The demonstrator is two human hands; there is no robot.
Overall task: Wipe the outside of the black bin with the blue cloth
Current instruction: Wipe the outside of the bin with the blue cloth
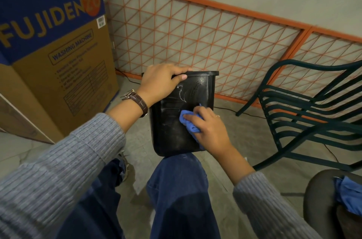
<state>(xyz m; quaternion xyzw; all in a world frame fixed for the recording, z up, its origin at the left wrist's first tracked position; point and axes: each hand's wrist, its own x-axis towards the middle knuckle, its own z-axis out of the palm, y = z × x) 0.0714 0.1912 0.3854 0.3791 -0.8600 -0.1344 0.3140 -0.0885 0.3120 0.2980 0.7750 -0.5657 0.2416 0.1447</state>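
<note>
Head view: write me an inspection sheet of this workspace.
Surface: grey concrete floor.
Job's things: black plastic bin, dust-streaked, propped on a knee; blue cloth against its side.
Clutter: blue fabric on a dark round seat.
Hands: left hand grips the bin's rim; right hand presses the cloth on.
Cables: thin black cable along the floor.
Surroundings: cardboard washing-machine box, orange wire-mesh panel, dark green metal chair.
</note>
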